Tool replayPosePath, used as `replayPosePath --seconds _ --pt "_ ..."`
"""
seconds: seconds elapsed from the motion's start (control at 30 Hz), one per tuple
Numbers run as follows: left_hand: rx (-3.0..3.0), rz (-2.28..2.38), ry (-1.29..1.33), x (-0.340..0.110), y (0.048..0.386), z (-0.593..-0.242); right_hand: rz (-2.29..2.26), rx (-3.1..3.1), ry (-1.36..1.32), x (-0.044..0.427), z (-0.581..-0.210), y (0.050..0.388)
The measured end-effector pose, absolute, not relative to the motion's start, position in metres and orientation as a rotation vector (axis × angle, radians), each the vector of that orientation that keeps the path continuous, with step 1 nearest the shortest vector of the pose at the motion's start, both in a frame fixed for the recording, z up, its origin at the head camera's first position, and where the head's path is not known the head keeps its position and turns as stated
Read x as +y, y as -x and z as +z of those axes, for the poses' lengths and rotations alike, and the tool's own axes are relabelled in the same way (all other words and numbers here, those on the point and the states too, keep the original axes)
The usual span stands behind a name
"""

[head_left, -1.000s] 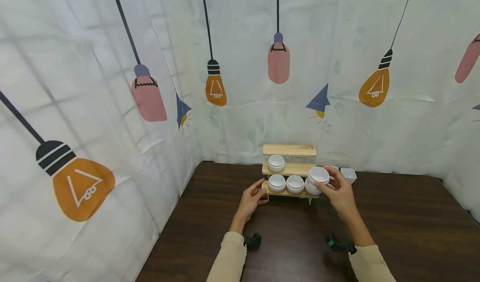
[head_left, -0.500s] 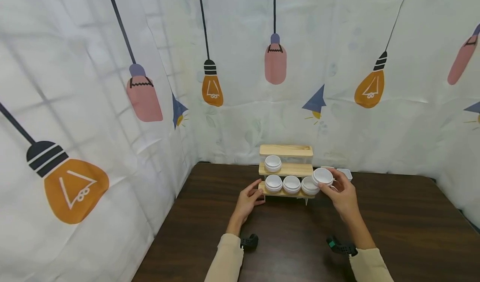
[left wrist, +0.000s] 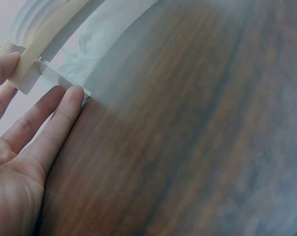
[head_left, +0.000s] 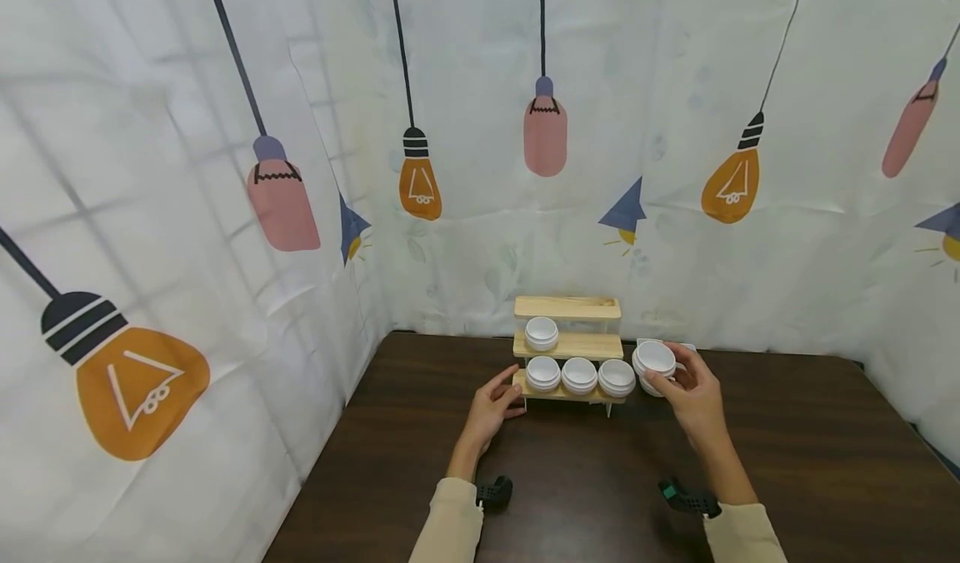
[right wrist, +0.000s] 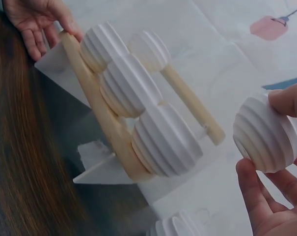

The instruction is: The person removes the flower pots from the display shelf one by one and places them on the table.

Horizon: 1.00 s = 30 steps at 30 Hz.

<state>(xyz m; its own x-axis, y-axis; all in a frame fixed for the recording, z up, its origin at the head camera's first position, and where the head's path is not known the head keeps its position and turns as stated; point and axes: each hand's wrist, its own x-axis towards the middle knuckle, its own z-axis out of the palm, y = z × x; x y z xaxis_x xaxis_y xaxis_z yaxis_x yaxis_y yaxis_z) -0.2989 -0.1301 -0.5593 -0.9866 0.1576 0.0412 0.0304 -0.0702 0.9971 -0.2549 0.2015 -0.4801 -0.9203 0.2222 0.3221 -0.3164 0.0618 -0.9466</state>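
Observation:
Three white ribbed cups (head_left: pixel 580 376) stand in a row on the lowest shelf of a tiered wooden rack (head_left: pixel 592 346) with clear side legs. One more cup (head_left: pixel 542 333) sits at the left of the middle shelf. My left hand (head_left: pixel 486 413) holds the rack's lower left end; in the left wrist view its fingers touch the clear leg (left wrist: pixel 65 78). Just right of the rack, my right hand (head_left: pixel 697 396) pinches a white ribbed cup (right wrist: pixel 266 132) between thumb and fingers, apart from the shelves. Part of another ribbed cup (right wrist: pixel 175 226) shows at that view's lower edge.
White dishes (head_left: pixel 690 347) are partly hidden behind the right hand. The dark wooden table (head_left: pixel 585 480) runs back to a white curtain (head_left: pixel 480 246) printed with lamps. A dark band (head_left: pixel 686 496) sits on each wrist.
My right hand has carried the cup rightward, from in front of the third lower-shelf cup to beside the rack. My left hand stays at the rack's left end.

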Motion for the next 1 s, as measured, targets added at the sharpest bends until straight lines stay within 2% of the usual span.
replayPosePath --seconds 1.0 --pt "2.084 2.231 -0.203 -0.129 0.299 -0.561 1.696 -2.099 0.162 0.238 -0.504 0.256"
